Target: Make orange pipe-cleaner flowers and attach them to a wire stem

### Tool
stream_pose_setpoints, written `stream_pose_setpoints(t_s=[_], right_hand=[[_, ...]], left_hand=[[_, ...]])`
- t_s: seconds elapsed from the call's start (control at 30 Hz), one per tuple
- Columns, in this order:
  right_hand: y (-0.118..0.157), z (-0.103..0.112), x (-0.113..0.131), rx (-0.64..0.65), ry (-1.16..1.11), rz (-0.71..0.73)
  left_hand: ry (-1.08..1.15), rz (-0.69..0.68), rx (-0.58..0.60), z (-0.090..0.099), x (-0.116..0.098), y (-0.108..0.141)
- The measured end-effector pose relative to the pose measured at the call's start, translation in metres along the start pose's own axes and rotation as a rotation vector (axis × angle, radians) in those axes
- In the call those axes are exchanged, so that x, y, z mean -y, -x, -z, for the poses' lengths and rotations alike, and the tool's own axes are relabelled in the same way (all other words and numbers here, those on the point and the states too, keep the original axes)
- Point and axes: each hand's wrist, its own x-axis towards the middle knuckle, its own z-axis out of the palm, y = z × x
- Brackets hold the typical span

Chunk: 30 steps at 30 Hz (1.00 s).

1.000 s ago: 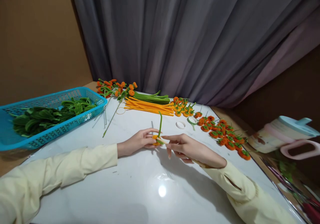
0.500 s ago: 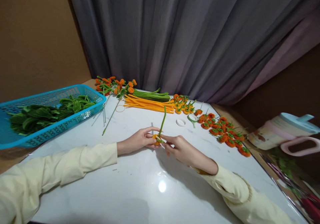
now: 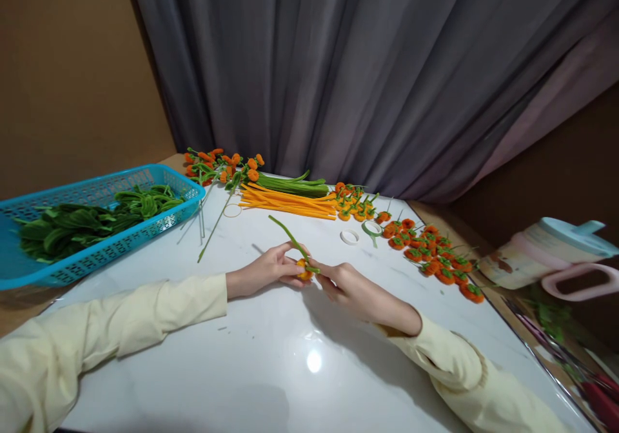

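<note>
Between my two hands is a small yellow-orange fuzzy flower (image 3: pixel 304 270) with green at its top. My left hand (image 3: pixel 275 267) pinches the flower from the left. A green fuzzy strip (image 3: pixel 289 234) rises from it and leans to the upper left. At the flower's right side, my right hand (image 3: pixel 344 286) has thumb and fingers closed on the short end of the green strip. Both hands are just above the white table (image 3: pixel 261 362).
A blue basket (image 3: pixel 116 256) of green leaves stands left. Behind lie orange strips (image 3: pixel 290 202), green strips (image 3: pixel 294 186) and orange flowers (image 3: pixel 206 162). Tape rolls (image 3: pixel 349 237) and more flowers (image 3: pixel 411 242) lie right, near a cup (image 3: pixel 532 252) and scissors (image 3: pixel 536 336).
The long green strip has swung from nearly upright to leaning left. My right fingers have shifted slightly at the flower; my left hand has barely moved.
</note>
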Motion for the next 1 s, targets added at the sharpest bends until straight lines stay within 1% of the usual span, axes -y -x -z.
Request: stream_pose_setpoints(t_s=[0.17,0.27,0.33,0.47,0.57,0.7,0.9,1.0], right_hand=[[-0.0002,0.0026,0.0001,0.007,-0.019,0.031],[-0.0007,0.004,0.0017,0.029,-0.016,0.034],[-0.0007,0.0045,0.0029,0.042,-0.004,0.035],[0.0006,0.0047,0.0036,0.051,0.028,0.044],[0.0012,0.0042,0.0016,0.052,0.029,0.042],[0.0004,0.0033,-0.0013,0.039,0.003,0.028],[-0.0007,0.0024,0.0012,-0.012,-0.067,0.038],[-0.0012,0.0022,0.0017,-0.033,-0.108,-0.029]], left_hand=[[0.141,-0.028,0.034,0.0055,0.0017,-0.0044],[0.191,0.008,0.069,0.0082,0.0019,-0.0083],[0.171,0.036,0.09,0.008,0.0005,-0.0088],[0.103,-0.005,0.147,0.0064,-0.0031,-0.0057],[0.103,0.002,0.17,0.0077,-0.0037,-0.004],[0.091,0.016,0.162,0.0098,-0.002,-0.0034],[0.062,0.009,0.095,0.0074,0.0016,-0.0026],[0.059,-0.037,0.081,0.0051,0.0026,-0.0047]])
